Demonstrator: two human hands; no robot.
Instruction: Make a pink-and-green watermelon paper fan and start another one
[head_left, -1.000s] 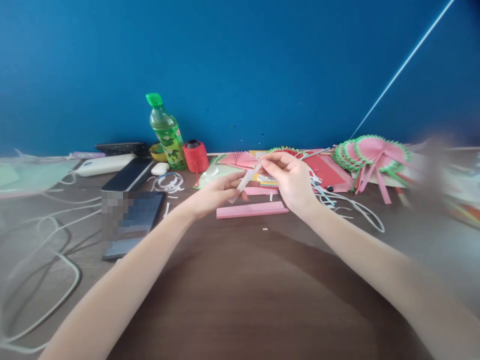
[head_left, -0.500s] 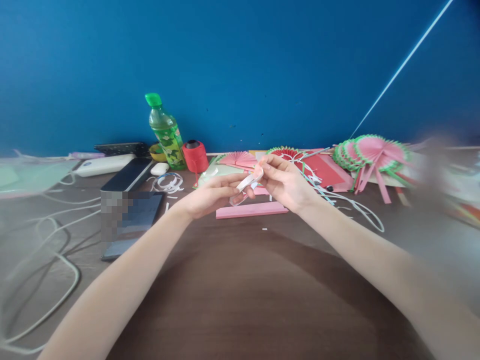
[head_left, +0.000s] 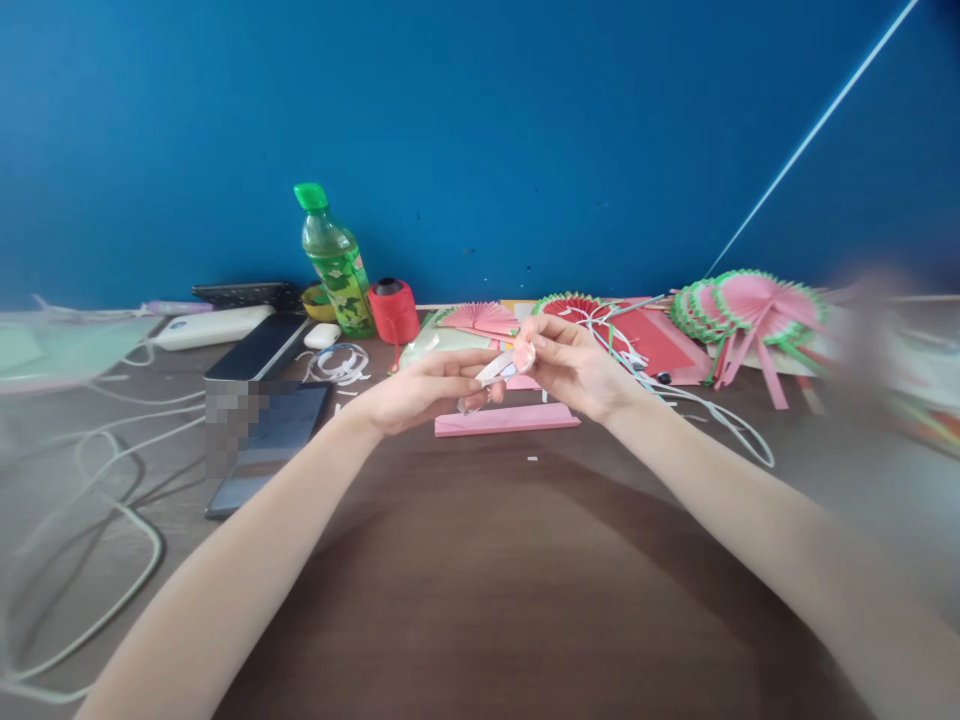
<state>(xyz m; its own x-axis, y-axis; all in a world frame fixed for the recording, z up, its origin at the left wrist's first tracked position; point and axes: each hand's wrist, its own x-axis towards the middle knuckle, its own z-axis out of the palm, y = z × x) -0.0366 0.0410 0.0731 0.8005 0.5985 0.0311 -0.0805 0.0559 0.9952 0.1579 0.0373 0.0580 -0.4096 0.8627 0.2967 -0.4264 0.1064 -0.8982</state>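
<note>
Soft, moderate light casts a broad shadow slanting over the worktop (head_left: 480, 600) toward its near right corner, with stretched, hazy left and right edges and pixelation partly masking a dark slab (head_left: 294, 432).

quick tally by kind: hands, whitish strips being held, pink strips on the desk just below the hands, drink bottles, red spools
hands (left hand, right hand): 2
held whitish strip: 1
pink strip: 1
drink bottle: 1
red spool: 1
total: 6
</note>
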